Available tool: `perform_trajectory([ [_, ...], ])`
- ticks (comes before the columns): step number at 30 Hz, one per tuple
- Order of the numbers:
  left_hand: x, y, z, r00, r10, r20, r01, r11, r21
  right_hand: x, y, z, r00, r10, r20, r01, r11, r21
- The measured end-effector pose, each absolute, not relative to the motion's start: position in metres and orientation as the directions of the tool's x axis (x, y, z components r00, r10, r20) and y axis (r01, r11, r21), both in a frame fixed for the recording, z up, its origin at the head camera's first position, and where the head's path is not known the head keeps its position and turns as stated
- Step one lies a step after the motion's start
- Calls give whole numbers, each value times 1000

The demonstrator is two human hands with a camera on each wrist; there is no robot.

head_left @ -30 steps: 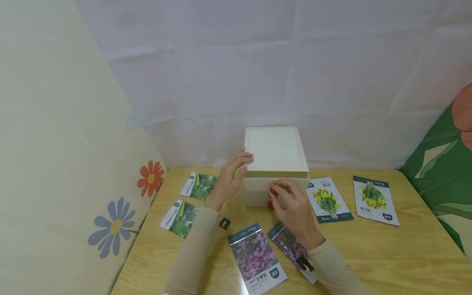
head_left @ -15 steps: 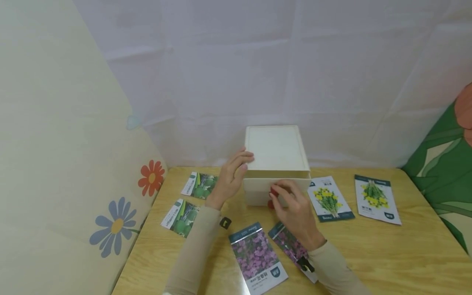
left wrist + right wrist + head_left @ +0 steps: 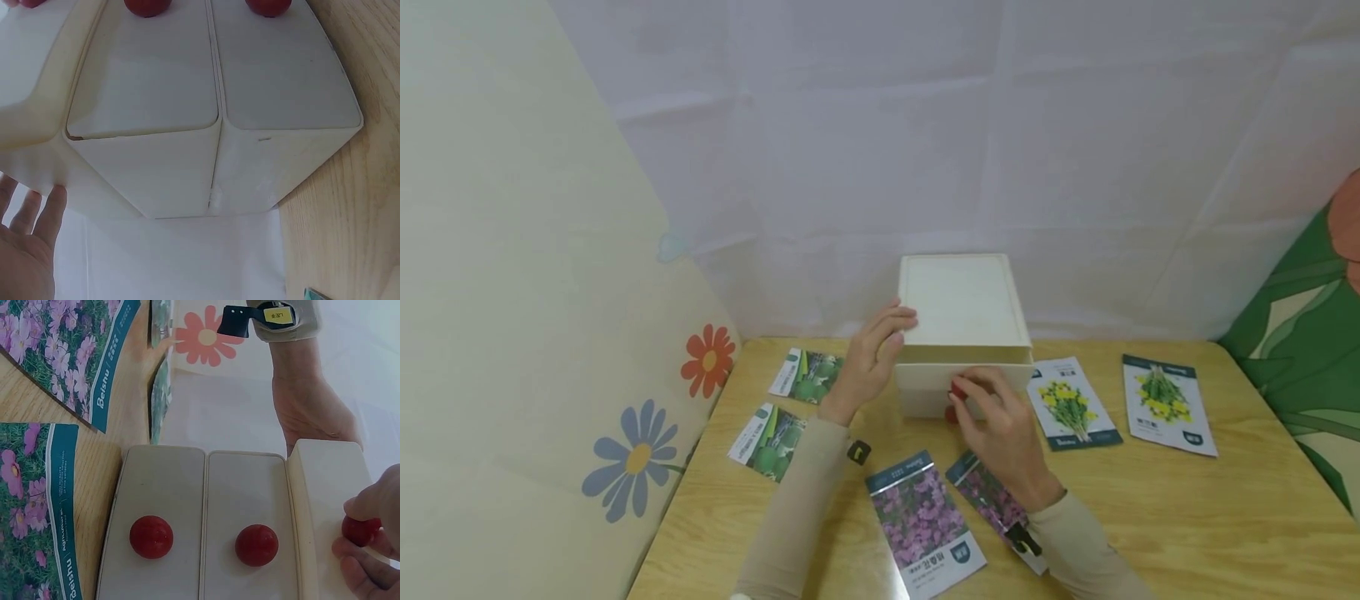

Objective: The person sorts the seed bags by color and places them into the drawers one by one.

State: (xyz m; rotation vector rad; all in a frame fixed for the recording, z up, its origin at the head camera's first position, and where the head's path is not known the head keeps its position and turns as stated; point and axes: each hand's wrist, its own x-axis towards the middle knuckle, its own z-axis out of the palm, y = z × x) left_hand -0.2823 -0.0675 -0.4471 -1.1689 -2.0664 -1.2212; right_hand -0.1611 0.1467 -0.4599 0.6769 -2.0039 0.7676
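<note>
A small white drawer cabinet stands at the back of the table, against the white cloth. Its top drawer is pulled partly out, with a gap showing behind the front's upper edge. My right hand pinches that drawer's round red knob between thumb and fingers. Two lower drawers, pushed in, carry matching red knobs, the middle knob and the bottom knob. My left hand rests its extended fingers on the cabinet's upper left side; the left wrist view shows those fingers against the side wall.
Seed packets lie on the wooden table: two green packets at left, two pink-flower packets in front, two yellow-flower packets at right. My right forearm partly covers one pink-flower packet. A flower-patterned panel borders the left side.
The gap behind the top drawer's front has widened slightly as the right hand holds its knob. The left hand stays at the cabinet's side.
</note>
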Motion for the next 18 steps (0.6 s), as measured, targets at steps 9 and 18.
perform_trajectory([
  [9,-284,-68,-448,-543,441,715,838,230,495,-160,147,-461,-490,-169,855,-701,660,-272],
  [18,-283,-70,-449,-560,444,699,826,236,512,-158,147,-463,-506,-169,846,-697,658,-285],
])
